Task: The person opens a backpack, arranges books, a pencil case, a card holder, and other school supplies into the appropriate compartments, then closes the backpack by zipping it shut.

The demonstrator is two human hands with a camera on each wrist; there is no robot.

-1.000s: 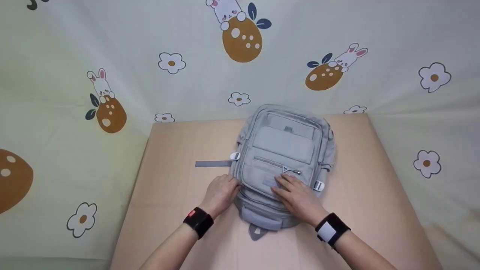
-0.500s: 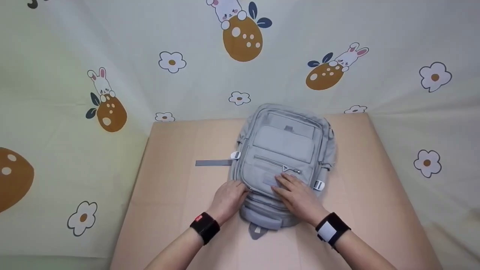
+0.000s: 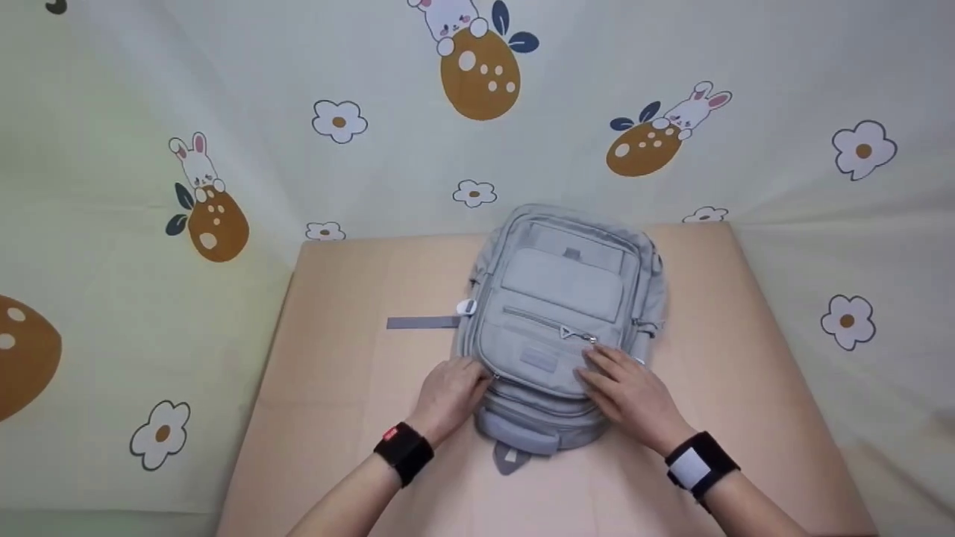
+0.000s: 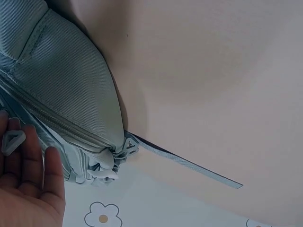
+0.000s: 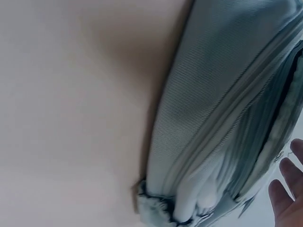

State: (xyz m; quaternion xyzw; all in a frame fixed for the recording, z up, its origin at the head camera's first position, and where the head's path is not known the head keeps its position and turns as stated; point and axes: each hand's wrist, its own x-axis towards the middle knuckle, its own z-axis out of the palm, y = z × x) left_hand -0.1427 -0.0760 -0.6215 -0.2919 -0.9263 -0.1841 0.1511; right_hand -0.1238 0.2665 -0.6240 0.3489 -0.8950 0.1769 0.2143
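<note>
A grey backpack [image 3: 563, 280] lies front side up, its top handle [image 3: 516, 432] toward me. At the lower left corner of the front compartment, my left hand [image 3: 448, 391] holds a zipper pull; the left wrist view shows this triangular pull [image 4: 13, 143] against the fingers. My right hand [image 3: 634, 395] rests on the lower right of the front panel, fingers extended, beside the label [image 3: 539, 358]. Just above those fingertips is the front pocket's zipper pull [image 3: 571, 333]. The right wrist view catches only some fingertips [image 5: 278, 196] beside the bag, whose side compartment shows a gap.
The backpack lies on a tan tabletop [image 3: 351, 298]. A loose grey strap [image 3: 421, 322] sticks out to the left of the bag. Behind and on both sides hangs a pale curtain [image 3: 403, 164] printed with rabbits and flowers.
My left hand has moved right and slightly down along the compartment's edge with the zipper pull. My right hand has shifted right, uncovering the label.
</note>
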